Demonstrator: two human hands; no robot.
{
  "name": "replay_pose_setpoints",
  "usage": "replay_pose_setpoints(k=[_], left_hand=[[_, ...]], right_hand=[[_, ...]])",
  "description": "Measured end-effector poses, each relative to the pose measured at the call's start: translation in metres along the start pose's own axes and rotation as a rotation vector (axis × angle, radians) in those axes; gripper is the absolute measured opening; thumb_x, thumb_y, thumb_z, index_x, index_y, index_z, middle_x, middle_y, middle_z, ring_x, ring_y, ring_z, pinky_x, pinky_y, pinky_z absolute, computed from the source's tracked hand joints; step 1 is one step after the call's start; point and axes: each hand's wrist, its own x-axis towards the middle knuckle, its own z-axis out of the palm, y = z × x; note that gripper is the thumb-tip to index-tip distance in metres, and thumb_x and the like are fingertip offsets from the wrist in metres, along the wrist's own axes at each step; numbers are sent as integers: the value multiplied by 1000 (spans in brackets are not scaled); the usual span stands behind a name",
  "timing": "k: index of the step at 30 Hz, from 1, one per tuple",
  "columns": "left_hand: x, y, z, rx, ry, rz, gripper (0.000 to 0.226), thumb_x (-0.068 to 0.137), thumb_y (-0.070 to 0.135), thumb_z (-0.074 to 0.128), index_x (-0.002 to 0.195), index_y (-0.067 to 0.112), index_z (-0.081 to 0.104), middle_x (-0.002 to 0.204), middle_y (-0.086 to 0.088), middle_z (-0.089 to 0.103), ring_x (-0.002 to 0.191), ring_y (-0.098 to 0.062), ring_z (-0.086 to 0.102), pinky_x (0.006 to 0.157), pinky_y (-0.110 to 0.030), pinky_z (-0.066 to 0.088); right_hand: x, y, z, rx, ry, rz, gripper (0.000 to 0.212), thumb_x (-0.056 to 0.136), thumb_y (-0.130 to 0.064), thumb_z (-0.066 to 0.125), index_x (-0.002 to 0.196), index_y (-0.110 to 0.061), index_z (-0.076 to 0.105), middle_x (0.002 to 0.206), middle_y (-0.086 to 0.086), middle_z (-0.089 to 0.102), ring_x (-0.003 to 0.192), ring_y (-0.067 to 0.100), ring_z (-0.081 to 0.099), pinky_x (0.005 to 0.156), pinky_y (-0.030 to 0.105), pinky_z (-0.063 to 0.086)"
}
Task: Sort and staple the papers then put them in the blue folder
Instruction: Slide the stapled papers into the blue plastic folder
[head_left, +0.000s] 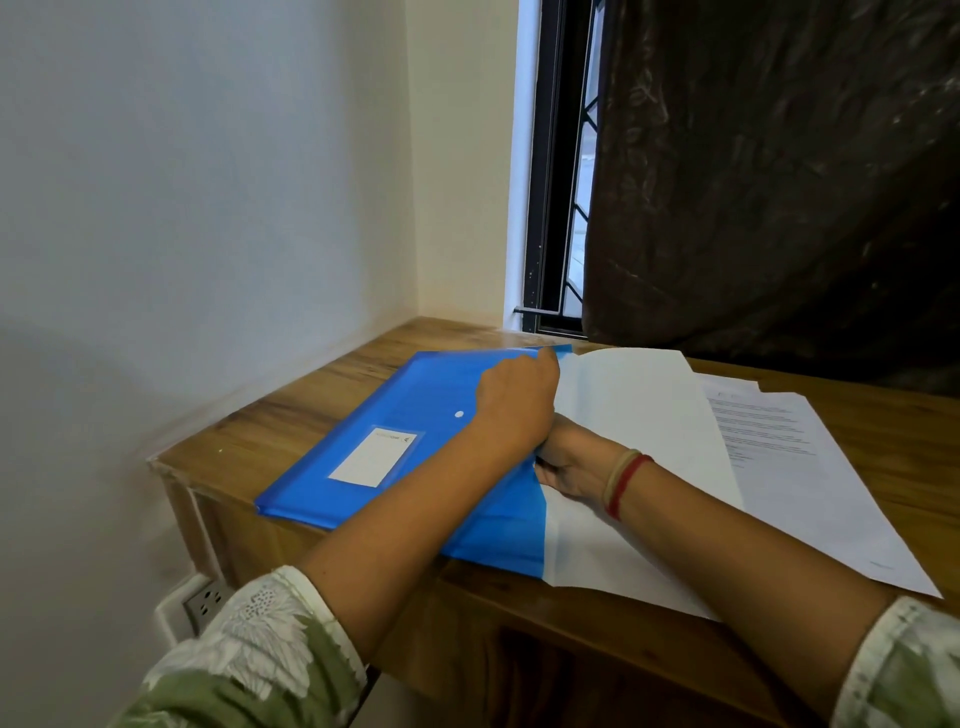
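A: How many folders are there?
B: One blue folder (395, 431).
A: And papers?
B: Two lots: a blank stack (639, 415) and a printed stack (789, 457); their sheets cannot be counted. Two hands, the left hand (514, 400) and right hand (569, 465). Two wristbands (626, 480). One wall socket (205, 603).

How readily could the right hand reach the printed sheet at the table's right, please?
Probably yes: the printed sheet lies mostly bare just beside the right hand, which must first release the white papers partly inside the blue folder.
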Motion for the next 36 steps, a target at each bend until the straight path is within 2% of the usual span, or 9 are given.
replay_pose_setpoints(k=[8,12,16,20,23,25,28,32,36], left_hand=[[2,-2,2,-27,8,-8,43,95,7,50,136,7,36,111,-12,62,99,-26,63,69,-31,44],[2,-2,3,-55,-9,-7,47,93,8,53,137,8,35,115,-12,61,103,-28,61,70,-31,42],[1,0,6,-48,-35,3,50,96,13,52,142,10,32,119,-11,59,106,-27,59,70,-30,38],[1,0,19,48,-65,9,39,101,15,44,138,12,37,119,-9,61,108,-28,60,73,-33,42],[1,-2,29,149,-111,3,33,101,14,43,134,12,44,114,-5,63,104,-25,62,63,-29,37],[1,-2,32,186,-147,10,27,100,13,44,126,14,52,113,-3,63,103,-23,62,54,-26,31],[4,-4,31,256,-202,16,25,99,12,45,121,15,56,115,-2,63,106,-23,62,46,-26,21],[19,7,15,276,-172,58,24,96,15,48,118,14,58,113,-2,63,105,-22,62,58,-25,34],[58,38,-2,-96,-62,21,19,91,14,47,104,11,60,109,-10,64,103,-30,60,71,-31,37]], right_hand=[[-4,-4,-8,-29,16,36,23,102,-6,44,85,-10,59,58,0,66,43,6,63,42,20,51],[-13,-11,-24,-122,40,72,13,97,-12,56,88,-5,60,52,4,66,43,10,64,46,23,56],[-19,-17,-45,-210,102,103,25,91,-18,67,104,4,63,77,18,73,59,20,71,56,27,60],[-26,-20,-92,-216,348,-161,19,91,-11,65,100,6,65,88,20,68,65,21,65,49,20,56],[-31,-17,-150,-485,651,-354,11,94,-15,61,88,-9,68,92,14,68,79,21,65,57,20,52],[-33,-12,-187,-595,788,-374,15,94,-15,57,91,-6,68,93,17,67,77,20,60,61,21,47],[-34,-8,-228,-684,906,-271,18,96,-18,55,95,-5,67,97,16,66,74,18,54,55,18,38],[-42,-12,-264,-760,976,-78,22,94,-29,61,99,-8,67,96,12,64,75,23,55,62,27,41],[-47,-8,-276,-837,939,36,24,94,-27,62,100,-5,65,98,16,63,82,30,60,68,34,49]])
